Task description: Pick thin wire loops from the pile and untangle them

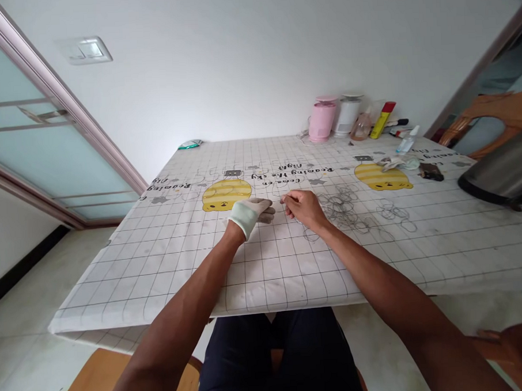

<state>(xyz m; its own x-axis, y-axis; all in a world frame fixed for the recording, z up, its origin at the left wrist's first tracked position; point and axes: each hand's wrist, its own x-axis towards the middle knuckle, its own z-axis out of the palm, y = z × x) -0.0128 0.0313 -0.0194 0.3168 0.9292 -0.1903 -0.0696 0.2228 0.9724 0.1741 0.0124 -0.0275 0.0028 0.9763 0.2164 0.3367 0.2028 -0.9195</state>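
Gridded cloth is draped over the near edge; thin loops are heaped beside the right hand, fingertips pinched, contents unclear; across a gap, the gloved left hand's fingers are extended, nearly together.

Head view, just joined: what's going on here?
A seated person has both hands over a checked tablecloth. The gloved left hand is just apart from the bare right hand, whose fingers are curled; whether either holds anything is too small to tell. A tangle of thin dark loops lies beside the right hand.
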